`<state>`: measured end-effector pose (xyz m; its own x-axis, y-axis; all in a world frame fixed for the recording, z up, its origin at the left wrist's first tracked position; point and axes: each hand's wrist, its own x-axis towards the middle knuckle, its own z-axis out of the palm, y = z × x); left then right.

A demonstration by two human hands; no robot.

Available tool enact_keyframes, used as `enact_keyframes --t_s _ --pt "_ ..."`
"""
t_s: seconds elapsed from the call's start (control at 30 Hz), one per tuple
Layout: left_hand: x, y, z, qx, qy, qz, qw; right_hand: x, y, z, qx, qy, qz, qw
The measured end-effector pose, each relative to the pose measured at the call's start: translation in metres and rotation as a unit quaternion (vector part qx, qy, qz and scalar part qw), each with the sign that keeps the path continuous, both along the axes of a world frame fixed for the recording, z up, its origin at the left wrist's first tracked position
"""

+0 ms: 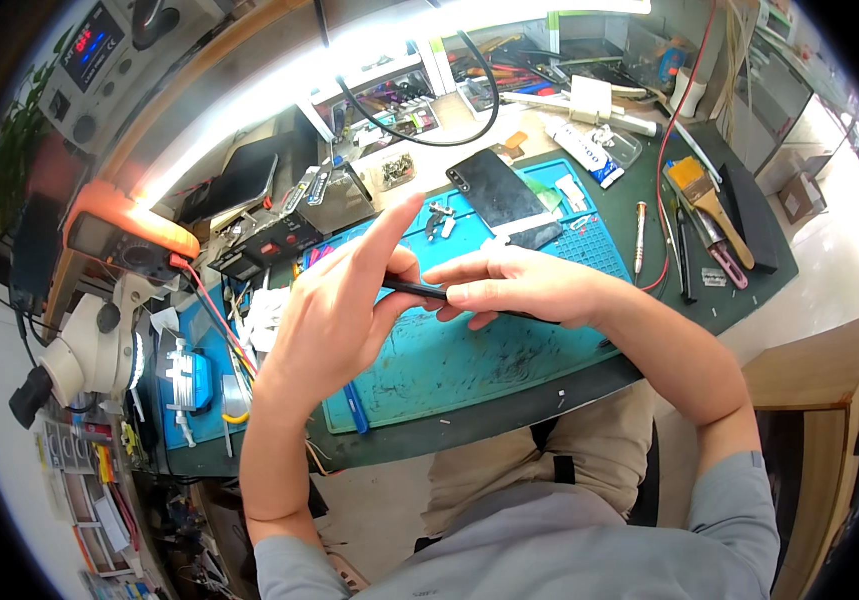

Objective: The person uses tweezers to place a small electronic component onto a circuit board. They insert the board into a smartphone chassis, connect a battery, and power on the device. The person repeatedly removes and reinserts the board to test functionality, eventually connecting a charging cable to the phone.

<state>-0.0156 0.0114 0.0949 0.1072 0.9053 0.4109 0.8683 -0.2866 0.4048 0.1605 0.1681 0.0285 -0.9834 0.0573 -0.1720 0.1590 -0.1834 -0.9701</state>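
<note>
I hold a thin black object (414, 289), seen edge-on and possibly a phone, between my two hands above the blue work mat (449, 380). My left hand (339, 305) grips its left part, with the index finger raised upward. My right hand (519, 290) has its thumb along the object and its fingers curled beneath. A black phone (494, 200) lies face-up behind my hands, beside small metal parts (439, 220). A blue tool (356, 410) lies at the mat's front edge, left of centre.
An orange multimeter (129, 240), a white microscope (84, 355) and a blue fixture (186, 395) crowd the left. Brushes (694, 190), a pen-like screwdriver (639, 240) and a red cable lie at right. Shelves of tools and a bright lamp line the back. A wooden cabinet (799, 370) stands beside me.
</note>
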Motion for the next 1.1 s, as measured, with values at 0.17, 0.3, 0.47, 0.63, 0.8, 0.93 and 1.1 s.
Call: enact_keyframes --t_s 0.17,0.3,0.47,0.63,0.8,0.93,1.1 --pt "0.0 0.016 0.021 -0.06 -0.022 -0.019 0.998 -0.002 0.003 -0.002 -0.077 -0.005 -0.001 0.997" --pt "-0.005 0.022 0.027 -0.1 -0.038 -0.027 0.994 -0.003 0.001 0.001 -0.14 -0.017 -0.007 0.99" --pt "-0.011 0.03 0.023 -0.117 -0.05 -0.042 0.991 -0.004 0.002 -0.007 -0.204 -0.011 -0.005 0.979" --pt "-0.016 0.031 0.017 -0.14 -0.049 -0.04 0.988 -0.007 0.001 -0.016 -0.25 -0.03 -0.002 0.968" --pt "-0.024 0.035 0.006 -0.134 -0.062 -0.049 0.988 -0.01 -0.003 -0.015 -0.268 -0.044 -0.019 0.962" --pt "-0.023 0.034 0.005 -0.124 -0.058 -0.043 0.99 -0.009 -0.001 -0.019 -0.272 -0.046 -0.018 0.961" --pt "-0.024 0.034 0.003 -0.118 -0.052 -0.046 0.991 -0.009 -0.003 -0.017 -0.261 -0.043 -0.024 0.964"
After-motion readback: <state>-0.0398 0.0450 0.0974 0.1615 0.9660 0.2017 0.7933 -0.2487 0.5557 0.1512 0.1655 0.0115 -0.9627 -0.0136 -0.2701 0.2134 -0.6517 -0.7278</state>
